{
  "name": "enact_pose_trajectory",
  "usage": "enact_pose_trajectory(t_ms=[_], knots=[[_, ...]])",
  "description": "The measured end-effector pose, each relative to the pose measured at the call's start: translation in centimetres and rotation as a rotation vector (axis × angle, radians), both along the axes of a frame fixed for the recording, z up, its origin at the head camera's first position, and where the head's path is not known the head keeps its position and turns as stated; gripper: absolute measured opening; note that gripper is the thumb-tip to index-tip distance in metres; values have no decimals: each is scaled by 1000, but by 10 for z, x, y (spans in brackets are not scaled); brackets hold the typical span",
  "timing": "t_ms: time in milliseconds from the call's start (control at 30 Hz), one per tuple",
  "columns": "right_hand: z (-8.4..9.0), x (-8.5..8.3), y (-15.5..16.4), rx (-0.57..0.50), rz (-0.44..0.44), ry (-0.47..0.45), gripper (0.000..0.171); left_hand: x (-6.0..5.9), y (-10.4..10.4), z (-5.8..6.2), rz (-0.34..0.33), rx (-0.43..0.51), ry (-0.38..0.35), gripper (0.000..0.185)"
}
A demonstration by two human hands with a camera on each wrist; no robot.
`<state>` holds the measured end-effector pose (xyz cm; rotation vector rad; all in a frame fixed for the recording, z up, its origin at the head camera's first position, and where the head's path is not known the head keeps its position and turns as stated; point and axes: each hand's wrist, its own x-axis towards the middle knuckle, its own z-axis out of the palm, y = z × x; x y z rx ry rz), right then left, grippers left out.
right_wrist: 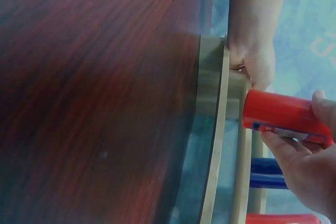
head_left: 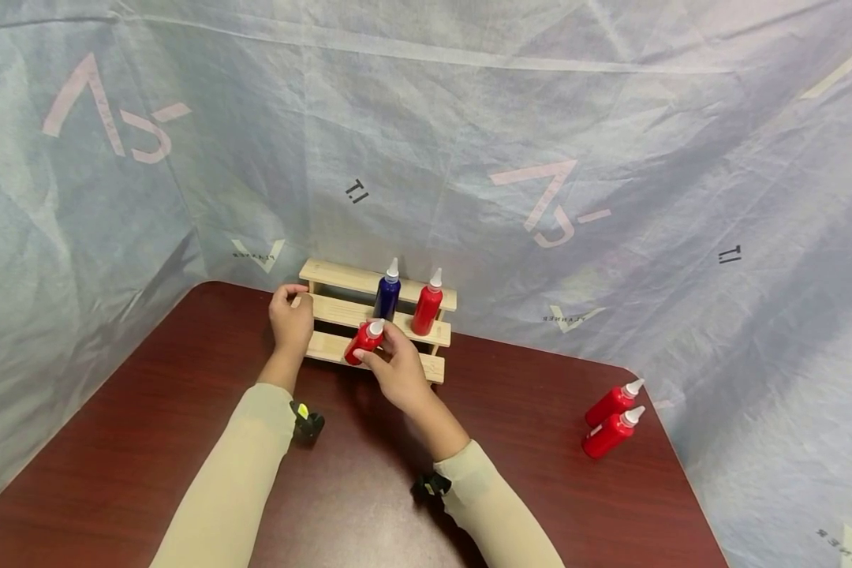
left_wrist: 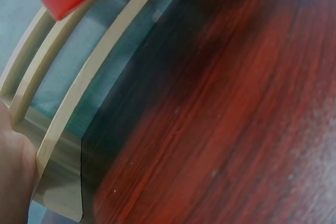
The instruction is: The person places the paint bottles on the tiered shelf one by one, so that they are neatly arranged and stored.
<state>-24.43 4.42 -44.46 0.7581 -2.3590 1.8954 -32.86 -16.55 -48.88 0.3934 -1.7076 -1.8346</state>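
My right hand (head_left: 402, 375) holds a red squeeze bottle (head_left: 364, 341) with a white pointed cap, thumb on one side and fingers on the other. The bottle leans in front of the lower steps of a three-tier wooden rack (head_left: 341, 276); in the right wrist view its base (right_wrist: 254, 109) is close to the rack's boards. At the rack's left end, my left hand (head_left: 293, 319) grips the side with curled fingers. A blue bottle (head_left: 387, 297) and another red bottle (head_left: 427, 308) stand upright on the middle step. The left wrist view shows only part of the left hand (left_wrist: 16, 166).
Two more red bottles (head_left: 608, 434) with white caps stand close together near the right edge of the dark red wooden table (head_left: 525, 410). A grey-blue printed sheet (head_left: 397, 118) hangs behind the table and along its sides.
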Motion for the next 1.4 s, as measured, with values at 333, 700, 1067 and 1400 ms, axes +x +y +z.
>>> enact_pose_trajectory(t_ms=[333,700,1067,1400], knots=[[2,-3,-11,-20,6,30,50,-1,2,-1,5,-20,-6,17],[9,-10,-25,7,-13,88,54,-2,2,0,31,-43,-13,19],[10,-21,-38,10,-10,186,55,-2,1,3,42,-41,-20,18],[6,-28,-42,-6,-9,195,53,0,1,4,22,-24,-17,20]])
